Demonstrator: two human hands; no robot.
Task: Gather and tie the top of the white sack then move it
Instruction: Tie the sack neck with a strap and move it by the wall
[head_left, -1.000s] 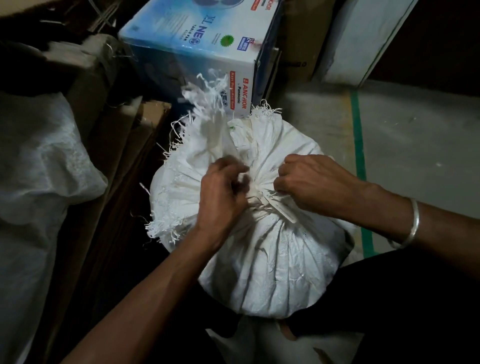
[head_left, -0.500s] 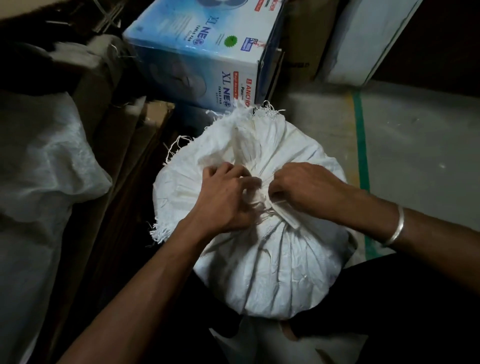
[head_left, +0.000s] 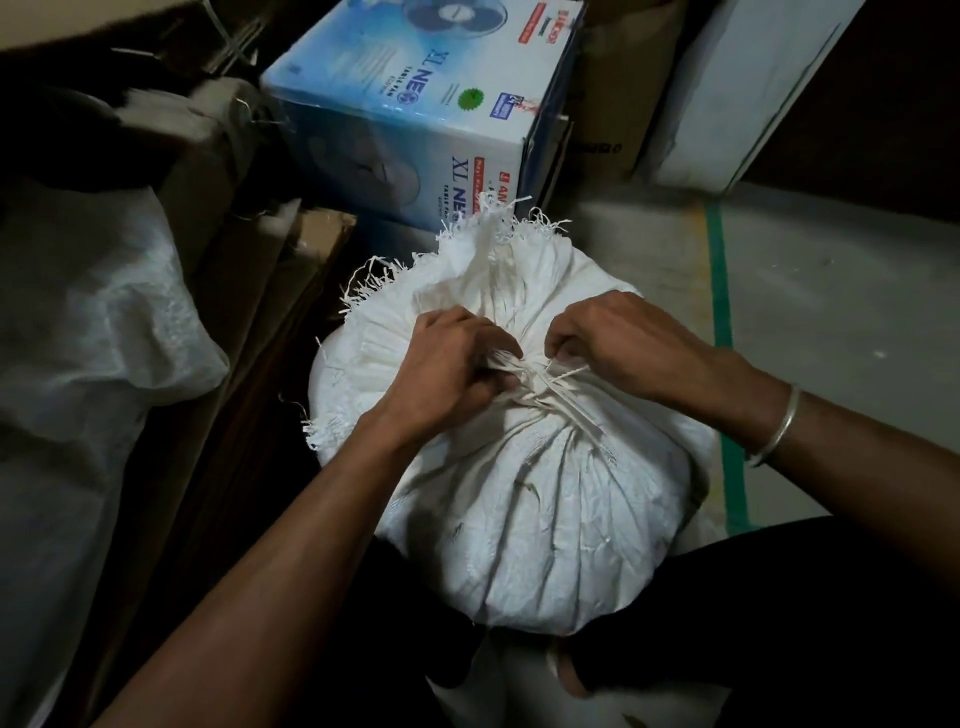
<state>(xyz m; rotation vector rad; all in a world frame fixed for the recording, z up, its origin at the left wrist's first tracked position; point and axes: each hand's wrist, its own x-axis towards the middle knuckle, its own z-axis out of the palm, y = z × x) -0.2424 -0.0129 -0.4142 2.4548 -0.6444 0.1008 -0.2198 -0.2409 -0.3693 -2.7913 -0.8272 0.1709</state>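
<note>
A person's two hands work at the neck of a full white sack (head_left: 524, 499), which stands between the knees on a grey floor (head_left: 831, 312), its gathered top fanning out in frayed strands toward a blue fan box (head_left: 415, 114). The left hand (head_left: 447, 364) has its fingers curled and pressed together around a bunch of pale tie strips (head_left: 550, 384) and sack cloth. The right hand (head_left: 618, 338) pinches the other strip end between thumb and forefinger just beside the knot; a bangle (head_left: 779, 426) sits on that wrist.

The tie looks about half done: the strips cross at the neck, but whether the knot is cinched cannot be told. The likely risk is slack. If either hand eases its pull before the knot locks, the pleats could spread and the neck reopen. The thin strips may also snap or slip under a hard tug, and a loose knot could give way once the sack is lifted.

The room is dim and crowded. Brown cartons (head_left: 249, 291) and a second, translucent sack (head_left: 88, 322) press in on the left, touching or nearly touching the white one, while a green line (head_left: 719, 291) runs along the open floor on the right, the clearer way out.
</note>
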